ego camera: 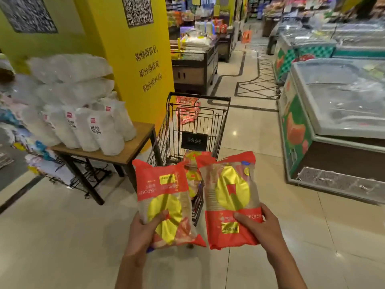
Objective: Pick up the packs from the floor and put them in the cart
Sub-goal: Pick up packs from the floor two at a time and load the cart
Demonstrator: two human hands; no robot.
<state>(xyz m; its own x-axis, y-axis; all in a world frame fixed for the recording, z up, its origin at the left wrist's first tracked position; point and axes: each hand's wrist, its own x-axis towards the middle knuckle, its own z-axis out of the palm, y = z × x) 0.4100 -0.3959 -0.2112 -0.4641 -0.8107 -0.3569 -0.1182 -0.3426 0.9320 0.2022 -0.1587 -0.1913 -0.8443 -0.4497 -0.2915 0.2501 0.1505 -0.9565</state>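
While one red-and-yellow pack (166, 202) is gripped in the left hand (143, 230) and another pack (230, 197) in the right hand (260, 225), both are held near the wire cart (195, 130). The carrying step is judged under way; next, both must be lifted over the near rim and released beside packs already inside (192, 174).

At my eleven o'clock the yellow pillar (143, 65) carries three lines I read as 购物得积分, 积分当钱花, 积分得补贴. The QR panels above it, the white bags' red labels, the cart's black tag and the red packs' print stay too blurred for me.
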